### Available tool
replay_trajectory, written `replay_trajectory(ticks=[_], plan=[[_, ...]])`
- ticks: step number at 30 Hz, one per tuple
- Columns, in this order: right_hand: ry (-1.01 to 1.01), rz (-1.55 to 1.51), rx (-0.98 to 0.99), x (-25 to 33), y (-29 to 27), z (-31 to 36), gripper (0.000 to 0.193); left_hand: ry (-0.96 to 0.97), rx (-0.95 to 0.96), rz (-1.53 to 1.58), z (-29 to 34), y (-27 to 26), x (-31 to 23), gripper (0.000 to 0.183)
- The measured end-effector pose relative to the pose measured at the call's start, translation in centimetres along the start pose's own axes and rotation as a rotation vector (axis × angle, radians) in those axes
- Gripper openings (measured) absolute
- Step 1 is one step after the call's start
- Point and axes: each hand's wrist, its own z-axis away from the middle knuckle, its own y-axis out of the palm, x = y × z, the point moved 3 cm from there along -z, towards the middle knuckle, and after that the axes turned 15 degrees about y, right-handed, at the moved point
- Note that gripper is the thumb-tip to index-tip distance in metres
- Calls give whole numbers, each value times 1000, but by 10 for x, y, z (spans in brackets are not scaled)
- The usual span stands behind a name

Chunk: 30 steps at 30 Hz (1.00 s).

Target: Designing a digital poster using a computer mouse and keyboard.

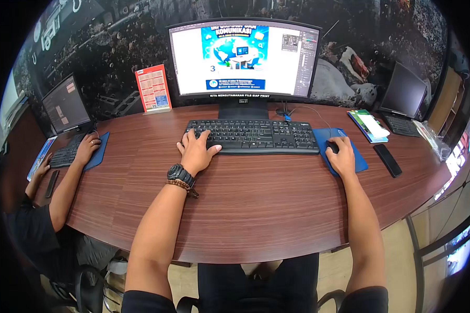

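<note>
My left hand (196,152) rests on the left end of a black keyboard (250,136), fingers spread over the keys. It grips nothing; a black watch (180,175) and a beaded bracelet (177,184) circle that wrist. To the right of the keyboard, my right hand (342,154) is curled over a dark computer mouse (332,147), mostly hidden under the fingers, on a blue mouse pad (357,163). Behind the keyboard stands a wide monitor (245,60) showing a blue poster layout in a design program.
A red-framed desk calendar (154,88) stands left of the monitor. A black phone (387,160) and booklets (368,126) lie right of the mouse pad, near a second monitor (403,90). At the left, a co-worker's hand (89,147) rests by another monitor (65,104) on the wooden desk (261,208).
</note>
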Motion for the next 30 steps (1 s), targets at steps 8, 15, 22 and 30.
replay_trajectory(ticks=[8, 15, 22, 30], plan=[[31, 2, 16, 3, -1, -1, 32, 1, -7, 2, -1, -1, -1, 65], [42, 16, 25, 4, -2, 0, 32, -1, 4, 6, -1, -2, -2, 66], [38, 20, 17, 6, -2, 1, 32, -1, -21, 13, 0, 0, -1, 62], [25, 9, 5, 6, -3, 2, 31, -4, -5, 23, 0, -1, -3, 62]])
